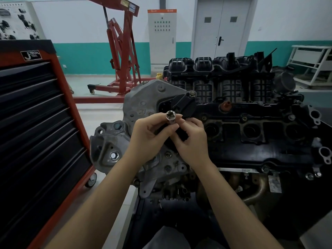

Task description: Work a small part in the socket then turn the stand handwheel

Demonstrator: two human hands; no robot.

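Two bare forearms, no sleeves down to the wrists. No gloves, rings or watch on left hand (150, 135) or right hand (193, 141). Grey cloth, likely trousers, low between the arms at the bottom edge.

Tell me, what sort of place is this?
Most likely an auto repair workshop or training shop. A bare car engine sits in front of the person, a red tool cabinet with drawers stands beside it, and a red engine hoist waits behind.

Both hands (172, 135) pinching a metal socket (169, 117), perhaps a black handle beneath, above an engine (251, 126)
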